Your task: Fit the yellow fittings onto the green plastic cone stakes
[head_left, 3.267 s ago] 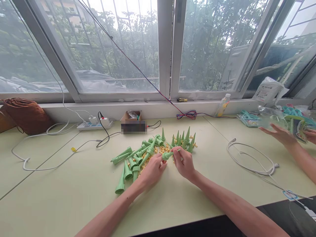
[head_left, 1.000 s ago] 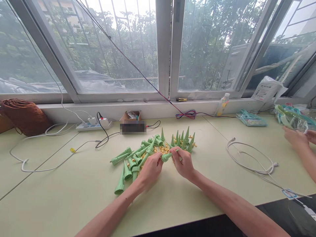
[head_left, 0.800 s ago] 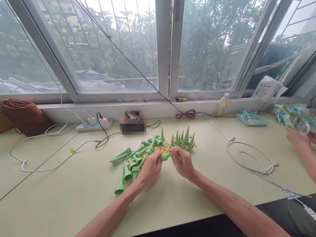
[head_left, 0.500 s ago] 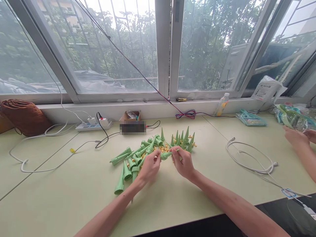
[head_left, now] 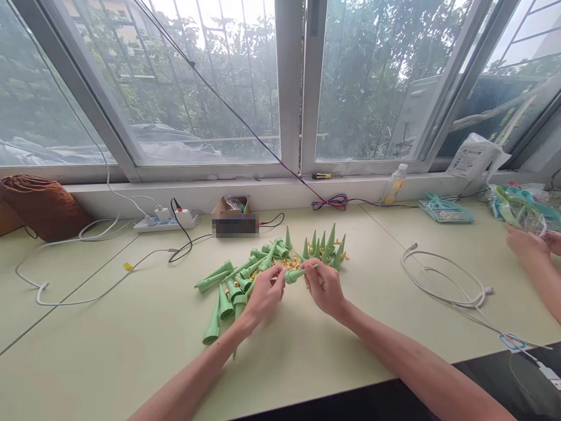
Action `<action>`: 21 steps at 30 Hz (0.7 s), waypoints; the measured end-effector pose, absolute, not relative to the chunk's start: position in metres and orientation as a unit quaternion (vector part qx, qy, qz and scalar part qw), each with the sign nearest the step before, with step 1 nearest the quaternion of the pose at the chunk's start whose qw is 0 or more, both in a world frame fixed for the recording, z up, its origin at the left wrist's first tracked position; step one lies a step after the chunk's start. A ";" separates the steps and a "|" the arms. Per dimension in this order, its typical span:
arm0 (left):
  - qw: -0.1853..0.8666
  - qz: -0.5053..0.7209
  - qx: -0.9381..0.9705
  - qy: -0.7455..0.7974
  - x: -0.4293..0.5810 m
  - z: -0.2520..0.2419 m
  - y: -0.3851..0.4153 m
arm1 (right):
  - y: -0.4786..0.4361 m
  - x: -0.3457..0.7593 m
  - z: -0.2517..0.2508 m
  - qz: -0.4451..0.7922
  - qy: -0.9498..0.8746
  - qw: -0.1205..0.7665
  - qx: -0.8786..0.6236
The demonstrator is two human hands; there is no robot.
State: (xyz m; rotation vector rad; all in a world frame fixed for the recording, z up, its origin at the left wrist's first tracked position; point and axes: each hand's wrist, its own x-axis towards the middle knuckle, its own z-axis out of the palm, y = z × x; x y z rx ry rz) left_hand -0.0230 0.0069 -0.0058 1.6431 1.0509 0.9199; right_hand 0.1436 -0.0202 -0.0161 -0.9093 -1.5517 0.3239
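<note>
Between my two hands is a green plastic watering spike (head_left: pixel 294 275), lying nearly level with its wide collar to the left. My right hand (head_left: pixel 323 286) pinches its narrow end. The fingers of my left hand (head_left: pixel 266 294) are closed at the collar end, and the fingertips are partly hidden. Left of my hands lies a loose pile of green spikes (head_left: pixel 225 304). Small yellow plastic valves (head_left: pixel 291 264) are heaped just behind the held spike. Several spikes with yellow valves stand point up in a group (head_left: pixel 325 252) behind my right hand.
A white power strip (head_left: pixel 169 221), a small open carton (head_left: pixel 232 204) and a bottle (head_left: pixel 394 185) line the window side. Coiled white cable (head_left: pixel 442 301) lies to the right. At the far right another person's hands (head_left: pixel 528 241) hold plastic-wrapped items. A brown bag (head_left: pixel 48 207) stands at left.
The fingers of my left hand have shifted slightly at the collar of the spike. My right hand keeps its pinch in almost the same place.
</note>
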 end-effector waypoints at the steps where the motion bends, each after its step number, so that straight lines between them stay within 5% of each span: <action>1: 0.474 0.376 0.670 0.430 -0.023 -0.006 0.007 | -0.020 0.144 -0.017 0.140 -0.672 0.610 -0.396; 21: 0.486 0.382 0.656 0.432 -0.022 -0.004 0.005 | -0.020 0.144 -0.017 0.158 -0.672 0.611 -0.387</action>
